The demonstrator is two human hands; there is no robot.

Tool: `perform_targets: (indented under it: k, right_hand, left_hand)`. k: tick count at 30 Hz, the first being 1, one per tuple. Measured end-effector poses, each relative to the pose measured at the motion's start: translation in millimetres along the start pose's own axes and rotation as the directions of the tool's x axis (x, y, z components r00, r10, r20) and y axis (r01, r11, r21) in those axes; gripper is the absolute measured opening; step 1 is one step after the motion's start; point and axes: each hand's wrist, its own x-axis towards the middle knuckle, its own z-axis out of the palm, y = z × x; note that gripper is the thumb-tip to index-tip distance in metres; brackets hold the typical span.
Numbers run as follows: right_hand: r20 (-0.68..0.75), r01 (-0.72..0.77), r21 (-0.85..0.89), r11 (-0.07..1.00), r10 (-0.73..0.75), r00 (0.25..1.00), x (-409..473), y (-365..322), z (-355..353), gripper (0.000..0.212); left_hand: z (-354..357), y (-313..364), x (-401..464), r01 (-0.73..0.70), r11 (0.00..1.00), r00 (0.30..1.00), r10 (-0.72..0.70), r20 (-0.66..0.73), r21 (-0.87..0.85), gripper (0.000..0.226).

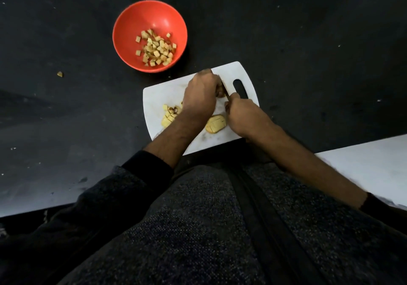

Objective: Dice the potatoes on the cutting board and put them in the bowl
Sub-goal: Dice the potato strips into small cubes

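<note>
While the white plastic cutting board sits tilted on the dark tabletop, both hands are at work over its far half. The left hand is curled down over a piece of potato near the board's slotted handle hole; only a brown sliver of that piece peeks out beside the knuckles, and the fingers are bent over it, their tips hidden from view. Right beside it, the right hand is closed round the handle of a knife, whose dark blade angles up towards that hidden piece. Whether the edge is touching the potato, I cannot tell.

On the board's near side, a scored potato half lies flat between the two wrists, cut lines across its pale face. On the board's left part, a cluster of cut potato chunks rests, partly tucked under the left forearm.

Beyond the board's far left corner stands the round red bowl, apart from the board, with a heap of diced potato cubes in its bottom. Well left of the board, a lone stray potato bit lies on the tabletop. Nearer than the board, dark sleeves and a speckled grey garment fill the view.
</note>
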Motion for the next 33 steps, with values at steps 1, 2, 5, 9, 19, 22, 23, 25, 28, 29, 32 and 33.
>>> perform_targets:
  k: [1, 2, 5, 9, 19, 22, 23, 25, 28, 29, 32, 33]
  right_hand:
    - [0.004, 0.005, 0.005, 1.000, -0.005, 1.000, -3.7, 2.8, 1.6, 0.020]
    - [0.011, 0.007, 0.008, 1.000, -0.007, 1.000, -9.5, 6.8, 4.7, 0.019]
    - [0.016, 0.025, -0.013, 1.000, -0.025, 1.000, -28.9, 19.3, 15.5, 0.018]
    - [-0.018, 0.053, -0.072, 0.996, -0.055, 0.998, -41.3, 25.3, 23.0, 0.020]
    - [-0.225, 0.088, -0.064, 0.994, -0.100, 0.969, -19.7, -0.9, 5.4, 0.025]
    - [-0.186, 0.072, -0.021, 0.997, -0.074, 0.980, -10.1, -5.8, 13.6, 0.022]
    - [-0.175, 0.059, -0.016, 0.998, -0.061, 0.983, -8.5, -7.0, 15.2, 0.022]
    - [-0.171, 0.045, -0.026, 0.999, -0.049, 0.984, -6.4, -7.6, 17.9, 0.021]
    - [-0.160, 0.034, -0.027, 0.999, -0.038, 0.986, -5.6, -7.1, 20.5, 0.020]
    - [-0.152, 0.032, -0.037, 0.999, -0.037, 0.988, -5.4, -7.1, 22.0, 0.021]
    - [-0.135, 0.021, -0.106, 0.994, -0.035, 0.990, -2.9, -7.4, 26.4, 0.026]
    - [-0.140, 0.015, -0.116, 0.993, -0.031, 0.990, -2.1, -7.7, 27.2, 0.027]
  left_hand:
    - [0.7, 1.9, -1.9, 0.013, 1.000, 1.000, -0.013, -0.012, 0.000, 0.017]
    - [2.0, 3.5, -4.1, 0.021, 1.000, 1.000, -0.021, -0.020, 0.006, 0.019]
    - [6.7, -0.2, -5.5, 0.028, 1.000, 0.999, -0.028, -0.045, 0.001, 0.013]
    - [2.5, -0.8, -2.9, 0.049, 0.999, 0.999, -0.049, -0.008, 0.007, 0.011]
    - [-4.2, 0.0, 1.3, 0.000, 0.999, 0.999, -0.002, 0.047, 0.040, 0.014]
    - [-4.2, 0.1, 1.1, -0.024, 0.998, 0.999, 0.022, 0.036, 0.062, 0.014]
    - [-3.0, -0.8, 1.3, -0.030, 0.997, 0.999, 0.028, 0.032, 0.064, 0.014]
    - [-1.6, -1.5, 1.1, -0.041, 0.996, 0.998, 0.038, 0.042, 0.076, 0.016]
    - [-0.7, -3.0, 3.1, -0.059, 0.994, 0.997, 0.054, 0.060, 0.089, 0.020]
    - [-0.4, -3.6, 4.1, -0.060, 0.994, 0.996, 0.054, 0.066, 0.089, 0.020]
    - [0.4, -6.1, 6.5, -0.064, 0.995, 0.996, 0.058, 0.072, 0.076, 0.017]
    - [0.4, -6.9, 7.0, -0.062, 0.995, 0.996, 0.057, 0.069, 0.075, 0.015]
